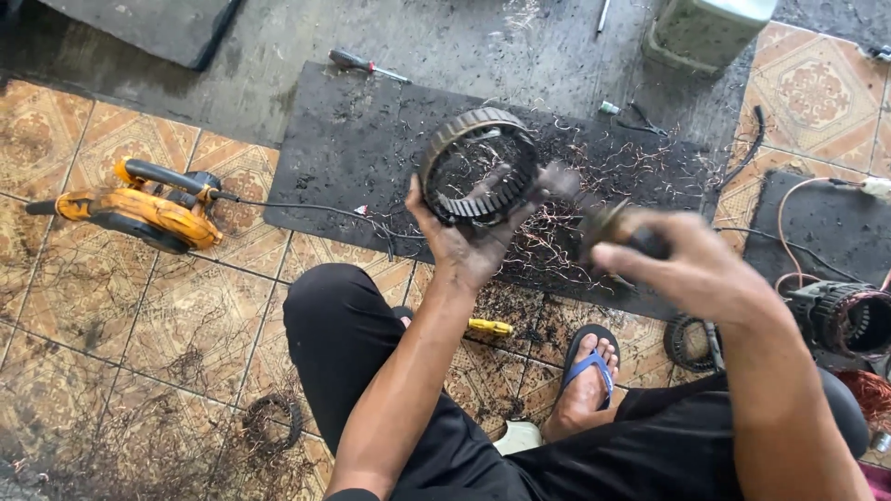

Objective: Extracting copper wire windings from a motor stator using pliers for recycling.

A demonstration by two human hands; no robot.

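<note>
My left hand (464,243) grips a round, slotted metal stator ring (479,167) from below, holding it upright over a black mat (353,148). The ring's inner slots look bare and sooty. My right hand (691,269) is closed around a dark-handled tool (608,227), whose blurred end reaches to the ring's right rim. Loose copper wire strands (603,167) lie scattered on the mat behind both hands.
An orange power blower (139,209) lies on the tiled floor at left, its cord running right. A screwdriver (367,65) rests at the back. Another wound stator (845,320) sits at right. A small yellow tool (489,327) lies by my leg.
</note>
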